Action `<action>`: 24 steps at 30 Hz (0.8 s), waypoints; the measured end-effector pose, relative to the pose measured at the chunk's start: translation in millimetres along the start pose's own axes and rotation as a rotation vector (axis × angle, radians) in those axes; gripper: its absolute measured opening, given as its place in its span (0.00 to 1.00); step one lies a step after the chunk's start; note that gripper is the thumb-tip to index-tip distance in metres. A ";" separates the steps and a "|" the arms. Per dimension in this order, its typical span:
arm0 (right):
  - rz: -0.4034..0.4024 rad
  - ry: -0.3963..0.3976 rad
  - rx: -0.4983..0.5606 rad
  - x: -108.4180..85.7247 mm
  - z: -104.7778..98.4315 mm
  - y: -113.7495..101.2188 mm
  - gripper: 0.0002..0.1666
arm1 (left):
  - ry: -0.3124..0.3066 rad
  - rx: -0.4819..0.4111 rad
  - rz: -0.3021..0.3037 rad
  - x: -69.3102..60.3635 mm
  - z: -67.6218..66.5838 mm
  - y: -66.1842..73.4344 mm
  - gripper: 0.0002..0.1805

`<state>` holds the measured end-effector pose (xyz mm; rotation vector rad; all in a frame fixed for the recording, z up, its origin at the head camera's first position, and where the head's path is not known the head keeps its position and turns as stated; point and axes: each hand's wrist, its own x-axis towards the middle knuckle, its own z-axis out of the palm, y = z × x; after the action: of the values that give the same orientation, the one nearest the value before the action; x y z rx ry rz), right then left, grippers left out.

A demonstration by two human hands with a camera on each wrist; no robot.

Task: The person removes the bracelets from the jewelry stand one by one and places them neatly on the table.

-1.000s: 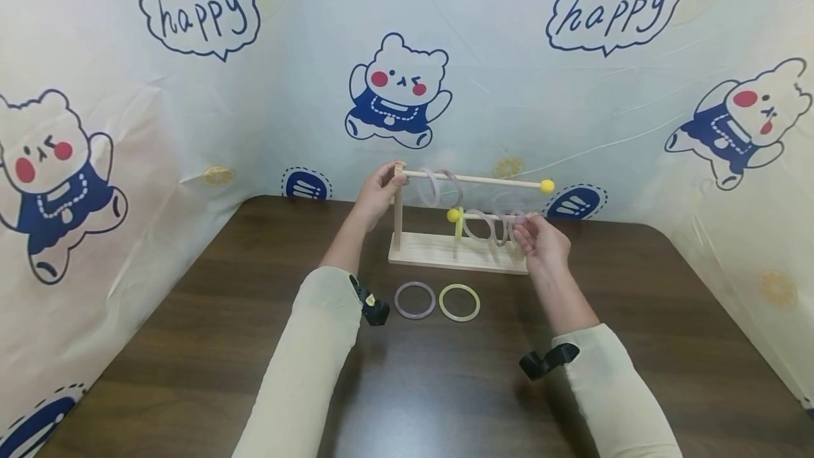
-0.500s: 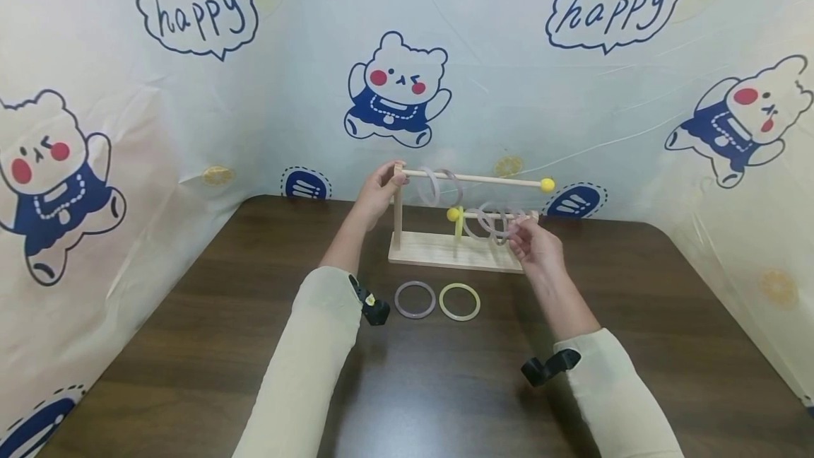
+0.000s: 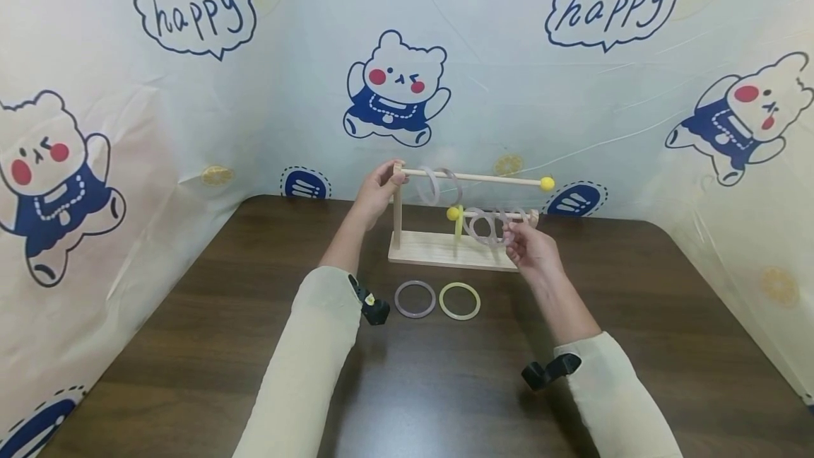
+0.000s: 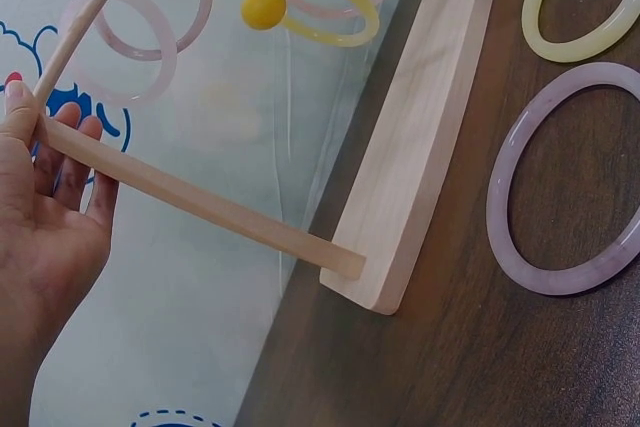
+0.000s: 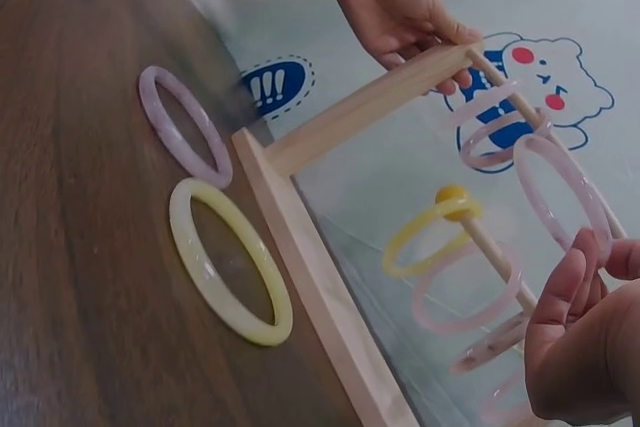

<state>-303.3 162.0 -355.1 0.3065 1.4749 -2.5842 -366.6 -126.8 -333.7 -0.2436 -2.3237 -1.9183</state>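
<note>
As hands [image 3: 376, 196] flank the rack [image 3: 422, 249], left [image 4: 48, 217] gripping, right [image 3: 536, 249] pinching a ring [image 5: 587, 189]

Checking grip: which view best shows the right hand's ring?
Right wrist: the ring is large, the right hand covering only its lower end. Head shows it small and less distinct; in left wrist, I can't pick it out.

Lilac ring [image 4: 499, 197], brown wood-grained table [image 3: 191, 345]

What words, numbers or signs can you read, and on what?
"happy": left speech bubble on the backdrop.
"happy": right speech bubble, backdrop.
"!!!": left blue oval, backdrop.
"!!!": right blue oval, backdrop.
Bottom-left oval: cut off, unreadable.
Left wrist device: mark too small to read.
Rings and wooden stand: no lettering visible.
</note>
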 end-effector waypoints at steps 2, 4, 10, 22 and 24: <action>0.005 -0.009 -0.033 0.2 -2.2 1.2 0.17 | 0.000 -0.001 0.000 0.1 0.2 -0.1 0.28; -0.004 -0.025 -0.080 -0.2 -5.0 2.8 0.16 | 0.000 -0.004 0.003 0.5 0.2 -0.2 0.28; -0.061 -0.135 -0.176 -0.9 -14.0 7.7 0.13 | 0.001 -0.015 0.005 1.1 0.9 0.6 0.26; -0.065 -0.148 -0.376 2.9 -19.6 11.8 0.17 | 0.007 -0.008 -0.002 -0.4 0.8 1.6 0.26; -0.082 -0.157 -0.417 2.9 -20.7 13.1 0.15 | 0.009 -0.005 -0.003 -0.5 1.0 1.6 0.26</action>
<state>-301.0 173.1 -377.0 -0.0092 1.9404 -2.2168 -365.8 -125.6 -332.5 -0.2315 -2.3150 -1.9226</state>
